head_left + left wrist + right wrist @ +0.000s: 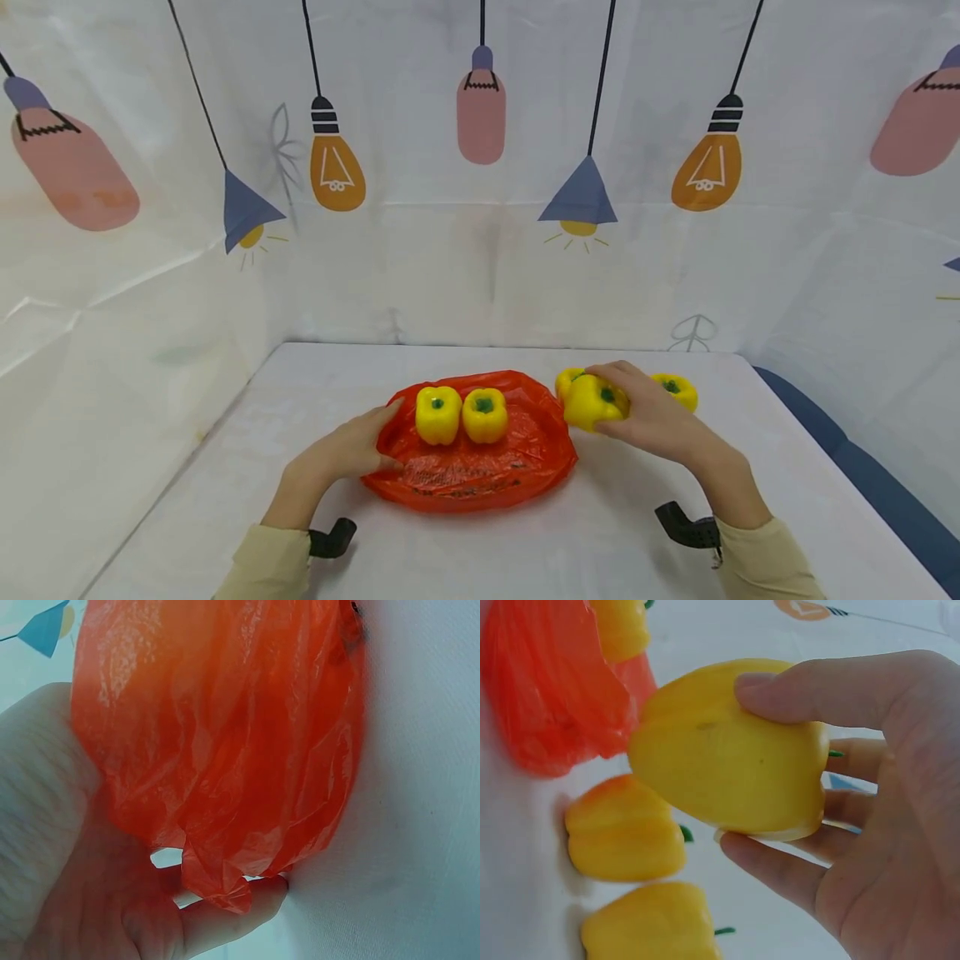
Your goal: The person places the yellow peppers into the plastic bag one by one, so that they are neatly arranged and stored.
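A red plastic bag (525, 467) lies spread open, with two yellow bell peppers (438, 415) side by side in it. My left hand (352, 446) holds the bag's left side, thumb at the near edge and fingers farther back. The left wrist view shows those fingers by the bag's bunched corner (217, 885). To the right of the bag, my right hand (652, 412) grips another yellow bell pepper (727, 750) between thumb and fingers, its green stem toward the palm. In the right wrist view, two more yellow bell peppers (626, 832) show below the held one.
Another bell pepper (677, 390) sits on the white table (337, 367) beyond my right hand. A white sheet printed with lamps (420, 267) hangs behind the table. Something dark blue (870, 467) runs along the table's right edge.
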`<state>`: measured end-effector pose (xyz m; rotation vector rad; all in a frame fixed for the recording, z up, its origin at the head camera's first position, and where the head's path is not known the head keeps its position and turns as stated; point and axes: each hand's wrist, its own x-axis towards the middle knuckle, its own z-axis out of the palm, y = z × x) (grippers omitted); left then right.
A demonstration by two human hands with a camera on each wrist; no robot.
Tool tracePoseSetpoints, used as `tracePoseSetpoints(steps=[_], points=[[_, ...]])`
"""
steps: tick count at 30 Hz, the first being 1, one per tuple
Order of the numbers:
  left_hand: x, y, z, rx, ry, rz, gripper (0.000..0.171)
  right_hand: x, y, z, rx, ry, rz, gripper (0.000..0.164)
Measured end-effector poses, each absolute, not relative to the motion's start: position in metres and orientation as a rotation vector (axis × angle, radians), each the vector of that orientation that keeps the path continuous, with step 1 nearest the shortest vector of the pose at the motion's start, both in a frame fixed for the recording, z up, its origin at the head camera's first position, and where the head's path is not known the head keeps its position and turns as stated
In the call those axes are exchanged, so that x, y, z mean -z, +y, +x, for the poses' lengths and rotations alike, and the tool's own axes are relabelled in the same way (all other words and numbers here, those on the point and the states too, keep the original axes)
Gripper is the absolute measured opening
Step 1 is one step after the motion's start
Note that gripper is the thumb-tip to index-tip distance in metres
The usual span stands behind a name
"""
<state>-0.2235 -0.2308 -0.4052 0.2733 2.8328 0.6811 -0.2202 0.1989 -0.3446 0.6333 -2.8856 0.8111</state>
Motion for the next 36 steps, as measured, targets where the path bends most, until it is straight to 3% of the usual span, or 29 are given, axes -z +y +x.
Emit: tracePoseSetpoints(steps=[17, 36], points=[[0.405, -0.231, -0.221, -0.710, 2.829, 0.286, 0.092, 0.366, 0.136, -0.238, -0.916, -2.958, 0.669, 0.066], [0.404, -0.228, -0.221, -0.678, 2.832, 0.255, 0.092, 0.391, 0.122, -0.250, -0.672, -2.984, 0.733, 0.063]])
